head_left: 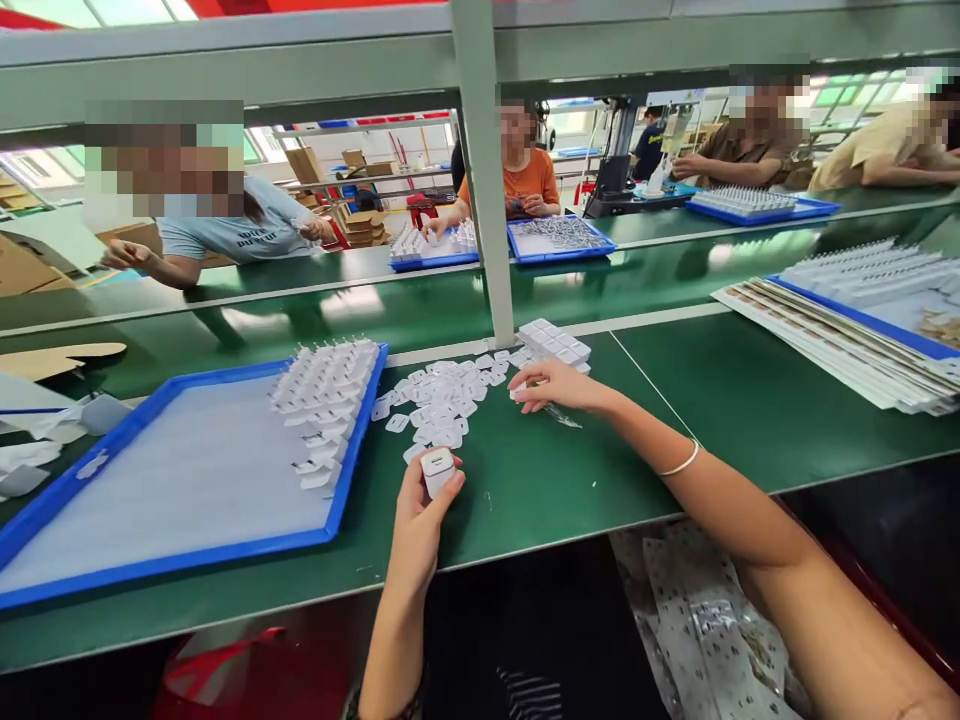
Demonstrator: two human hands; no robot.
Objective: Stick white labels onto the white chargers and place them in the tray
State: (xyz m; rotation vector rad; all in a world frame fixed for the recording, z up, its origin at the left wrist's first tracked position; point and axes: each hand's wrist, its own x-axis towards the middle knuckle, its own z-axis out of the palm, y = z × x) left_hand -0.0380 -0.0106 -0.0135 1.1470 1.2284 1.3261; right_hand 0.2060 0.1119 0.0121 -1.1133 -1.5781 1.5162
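My left hand [415, 525] is shut on a small white charger plug [437, 470], held upright just above the green table [540, 480]. My right hand [553, 385] reaches forward, its fingers pinching one white piece at the edge of a loose pile of white plugs [442, 395]. A stack of white plugs [556, 342] lies just behind that hand. To the left sits a blue-rimmed tray [150, 575] with a white liner, and rows of white plugs [326, 400] stand along its right side.
A grey upright post [484, 180] rises behind the pile. Stacked flat trays [847, 340] lie at the right. Several people work across the far green bench at blue trays [559, 240]. Cardboard and white scraps [45, 440] lie at the far left. Plastic sheets [697, 620] hang below the table edge.
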